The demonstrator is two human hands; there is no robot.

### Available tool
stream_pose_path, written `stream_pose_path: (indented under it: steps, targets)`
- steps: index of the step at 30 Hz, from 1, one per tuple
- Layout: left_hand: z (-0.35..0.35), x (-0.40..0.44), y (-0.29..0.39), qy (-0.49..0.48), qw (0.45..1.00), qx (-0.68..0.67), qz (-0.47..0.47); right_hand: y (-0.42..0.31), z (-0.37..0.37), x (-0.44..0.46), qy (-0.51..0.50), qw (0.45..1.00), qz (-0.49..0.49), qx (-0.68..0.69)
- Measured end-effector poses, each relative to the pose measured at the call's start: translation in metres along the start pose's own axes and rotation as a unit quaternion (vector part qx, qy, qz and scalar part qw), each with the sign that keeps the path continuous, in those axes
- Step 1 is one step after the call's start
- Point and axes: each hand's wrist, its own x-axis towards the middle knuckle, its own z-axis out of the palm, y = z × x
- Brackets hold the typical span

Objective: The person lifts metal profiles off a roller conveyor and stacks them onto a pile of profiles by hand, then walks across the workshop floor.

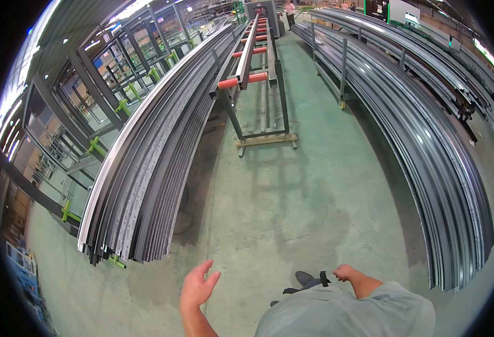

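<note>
My left hand (198, 285) is held out over the green floor with its fingers apart and nothing in it. Low beside my body, my right hand (346, 273) has its fingers curled in, and no object shows in it. Nearest to the left hand are the ends of a stack of long metal profiles (162, 132). Another long stack of metal profiles (396, 112) lies to the right, apart from my right hand. Straight ahead, a long metal profile (246, 59) rests on a roller stand (284, 101) with red rollers (258, 77).
Upright metal frames (84, 84) with green clamps (122, 108) stand along the left. A grey machine (263, 10) is at the far end of the rollers, with a person (290, 12) near it. The stand's wooden foot (266, 140) lies across the floor (292, 208) ahead.
</note>
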Motion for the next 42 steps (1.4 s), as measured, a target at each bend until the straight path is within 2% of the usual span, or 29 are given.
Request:
stream_pose_path:
  steps: [7, 11, 14, 17, 20, 23, 30, 33, 36, 39, 41, 42]
  targets:
    - [-0.024, 0.006, 0.076, -0.037, 0.998, 0.033, 0.028, 0.016, -0.006, 0.016, -0.013, 1.0, 0.01, -0.004]
    - [-0.03, 0.006, 0.09, -0.068, 0.995, 0.047, 0.058, 0.01, -0.01, 0.003, -0.001, 1.0, 0.019, 0.016]
    - [-0.039, 0.008, 0.104, -0.041, 0.984, 0.086, 0.148, 0.012, -0.012, 0.003, 0.0, 1.0, 0.015, 0.023]
    - [-0.046, 0.009, 0.127, 0.116, 0.968, 0.081, 0.207, 0.018, -0.013, 0.016, -0.007, 1.0, 0.013, 0.018]
    - [-0.058, 0.013, 0.138, 0.177, 0.963, 0.053, 0.198, 0.024, -0.014, 0.029, -0.018, 1.0, -0.001, -0.008]
    - [-0.066, 0.016, 0.149, 0.182, 0.963, 0.06, 0.192, 0.02, -0.014, 0.03, -0.021, 1.0, 0.005, -0.004]
    - [-0.074, 0.021, 0.172, 0.161, 0.952, 0.213, 0.152, 0.018, -0.011, 0.023, -0.012, 0.999, 0.02, 0.022]
    - [-0.07, 0.023, 0.177, 0.155, 0.953, 0.229, 0.121, 0.021, -0.015, 0.036, -0.031, 0.999, -0.021, 0.001]
    - [-0.053, 0.022, 0.153, 0.129, 0.948, 0.273, 0.099, -0.001, -0.024, 0.033, 0.003, 0.994, -0.038, 0.098]
    - [-0.029, 0.003, 0.121, 0.046, 0.977, 0.208, -0.003, -0.031, -0.032, 0.046, 0.026, 0.983, -0.071, 0.167]
    - [-0.013, -0.018, 0.086, -0.005, 0.977, 0.173, -0.122, -0.067, -0.043, 0.031, 0.032, 0.972, -0.109, 0.207]
    - [-0.006, -0.04, 0.067, 0.067, 0.982, 0.158, -0.076, -0.087, -0.05, 0.023, 0.035, 0.965, -0.129, 0.227]
